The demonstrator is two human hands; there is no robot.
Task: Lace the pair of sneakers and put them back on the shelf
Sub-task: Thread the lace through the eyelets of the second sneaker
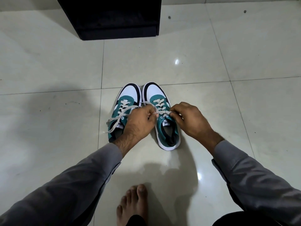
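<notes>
Head view: sneakers (pixel 145 115) are set side by side mid-floor (pixel 211 88), well short of the dark shelf (pixel 114 18). Left hand (pixel 138 121) and right hand (pixel 190 119) are each pinched on a lace end (pixel 150 106) of the right-side shoe. Risk: uneven pulling could leave the ends lopsided, or an end could slip free; the left shoe's loose lace (pixel 114 121) could snag.

Floor (pixel 211 70) open left, right, beyond sneakers (pixel 143 111). Dark shelf (pixel 110 17) stands well beyond toes, tile strip between bare. Both hands (pixel 162 121) crowd lace area. Bare foot (pixel 133 204) blocks near side, just behind heels.
</notes>
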